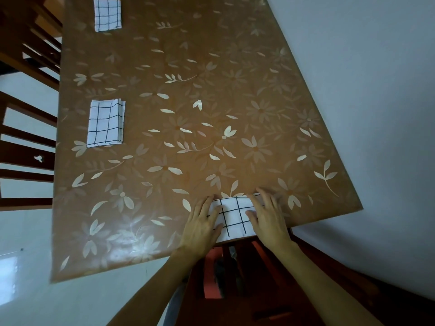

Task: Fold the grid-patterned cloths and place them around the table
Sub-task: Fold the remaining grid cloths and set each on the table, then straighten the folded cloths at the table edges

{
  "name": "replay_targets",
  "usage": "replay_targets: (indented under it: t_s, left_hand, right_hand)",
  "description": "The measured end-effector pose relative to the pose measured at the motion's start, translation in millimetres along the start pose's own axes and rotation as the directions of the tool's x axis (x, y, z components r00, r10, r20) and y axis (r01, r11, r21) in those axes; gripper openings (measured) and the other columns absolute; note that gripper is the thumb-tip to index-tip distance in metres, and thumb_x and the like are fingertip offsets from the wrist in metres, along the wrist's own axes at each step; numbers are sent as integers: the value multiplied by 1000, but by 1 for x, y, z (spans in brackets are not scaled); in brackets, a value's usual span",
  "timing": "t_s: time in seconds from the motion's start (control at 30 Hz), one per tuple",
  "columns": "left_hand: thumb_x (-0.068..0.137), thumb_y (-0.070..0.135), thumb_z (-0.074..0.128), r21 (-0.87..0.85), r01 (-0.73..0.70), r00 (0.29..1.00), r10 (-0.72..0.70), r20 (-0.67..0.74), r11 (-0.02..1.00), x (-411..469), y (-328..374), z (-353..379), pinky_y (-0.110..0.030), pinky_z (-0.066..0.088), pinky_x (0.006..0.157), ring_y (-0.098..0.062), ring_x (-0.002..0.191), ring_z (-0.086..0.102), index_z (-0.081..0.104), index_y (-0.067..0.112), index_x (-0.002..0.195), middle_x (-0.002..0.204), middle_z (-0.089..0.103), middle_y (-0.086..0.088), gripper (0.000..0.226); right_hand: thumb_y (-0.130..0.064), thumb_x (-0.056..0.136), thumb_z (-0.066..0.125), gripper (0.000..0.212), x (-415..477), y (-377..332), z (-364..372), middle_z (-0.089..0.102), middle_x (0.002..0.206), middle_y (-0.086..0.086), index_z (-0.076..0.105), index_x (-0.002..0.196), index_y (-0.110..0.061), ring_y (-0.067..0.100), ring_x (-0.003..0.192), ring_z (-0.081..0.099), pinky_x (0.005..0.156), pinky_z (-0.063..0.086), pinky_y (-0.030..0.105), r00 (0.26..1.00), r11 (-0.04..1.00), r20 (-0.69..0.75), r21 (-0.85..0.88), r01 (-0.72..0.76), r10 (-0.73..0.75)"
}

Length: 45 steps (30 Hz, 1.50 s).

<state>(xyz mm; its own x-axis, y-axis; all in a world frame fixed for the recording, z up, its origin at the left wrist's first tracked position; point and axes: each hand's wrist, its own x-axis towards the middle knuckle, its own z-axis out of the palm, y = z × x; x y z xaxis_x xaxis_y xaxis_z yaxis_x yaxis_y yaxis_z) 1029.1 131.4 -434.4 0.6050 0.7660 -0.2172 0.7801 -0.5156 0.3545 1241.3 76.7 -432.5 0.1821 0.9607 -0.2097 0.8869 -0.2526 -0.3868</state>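
At the near edge of the brown flower-printed surface (211, 102): one folded white cloth with black grid lines (231, 217), soft, light, likely to slide; left hand (202, 228) and right hand (267, 217) lie flat on it, fingers straight; lift by pinching both side edges

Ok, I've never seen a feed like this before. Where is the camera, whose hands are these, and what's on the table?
There is no machine here. This single picture comes from a wide-angle camera worn on a person's head, looking forward and down. The left hand and right hand are the person's own. Both press with fairly straight fingers on a folded grid-patterned cloth at the near edge of the table, and neither grips it. Two more folded cloths lie along the table's left side, the middle cloth and the far cloth. A wooden chair stands left of the table.
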Motion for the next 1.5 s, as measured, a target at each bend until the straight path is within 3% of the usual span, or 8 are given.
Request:
replay_targets:
  t_s: [0.17, 0.27, 0.4, 0.57, 0.73, 0.9, 0.97, 1.5]
  left_hand:
    - [88, 29, 62, 135, -69, 993, 55, 100, 988, -12, -5, -7, -50, 37, 117, -34, 144, 37, 47, 14, 142, 159, 35, -15, 58]
    - [85, 34, 68, 227, -111, 980, 69, 185, 968, -13, -9, -7, -48, 29, 118, -34, 146, 37, 44, 13, 148, 161, 31, -18, 71]
    - [105, 42, 30, 285, -144, 967, 74, 243, 948, -13, -15, -7, -52, 3, 124, -27, 155, -9, -4, 16, 159, 166, -16, -12, 69]
    - [104, 55, 11, 326, -162, 964, 78, 256, 931, -21, -31, 2, -58, 5, 122, -30, 152, -21, -21, 19, 155, 162, -29, -11, 70]
    - [102, 59, 17, 326, -207, 955, 119, 271, 922, -33, -50, -9, -57, 6, 123, -31, 152, -20, -13, 15, 157, 163, -24, -13, 77]
    - [97, 47, 30, 245, -146, 967, 87, 238, 958, -45, -96, -45, -52, 45, 106, -37, 136, 49, 45, 6, 146, 152, 45, -20, 66]
    - [95, 48, 28, 250, -90, 969, 28, 244, 964, -52, -123, -59, -51, 48, 101, -38, 128, 56, 54, 7, 139, 144, 54, -20, 66]
    - [103, 40, 35, 67, 392, 918, -394, 32, 918, -101, -306, -169, -52, 36, 114, -41, 135, 44, 42, 11, 138, 148, 42, -18, 46]
  right_hand:
    - [-22, 95, 57, 47, -7, -13, 0, 38, 156, 15, 51, 141, -14, 32, 144, 36, 113, 39, 48, 991, 986, -109, -152, 66, -83]
    - [-30, 98, 31, 54, -16, -20, 8, 29, 161, 15, 43, 147, -10, 30, 149, 29, 115, 38, 46, 997, 972, 10, -220, 82, -81]
    - [-39, 99, 19, 64, -18, -19, 22, 20, 164, 13, 29, 154, -9, 28, 150, 25, 119, 30, 46, 992, 966, 124, -259, 16, 17]
    - [-50, 101, 11, 70, -20, -19, 21, 19, 165, 9, 23, 156, -9, 24, 152, 21, 120, 25, 45, 983, 948, 133, -309, -81, 128]
    - [-56, 93, -1, 81, -21, -39, 12, 4, 167, 10, 9, 158, -9, 26, 155, 4, 124, 10, 45, 960, 944, 168, -280, -173, 226]
    - [-37, 106, 30, 60, -10, -103, -1, 15, 166, 10, 17, 157, -9, 26, 153, 11, 124, 11, 40, 975, 968, 104, -184, -173, 194]
    - [-34, 105, 37, 56, -1, -137, 0, 27, 162, 9, 28, 154, -10, 26, 150, 22, 122, 17, 40, 985, 980, 89, -148, -134, 149]
    - [-30, 102, 45, 53, 72, -346, 32, 39, 153, 6, 35, 150, -12, 26, 143, 34, 119, 24, 41, 976, 994, 207, -66, 82, -67]
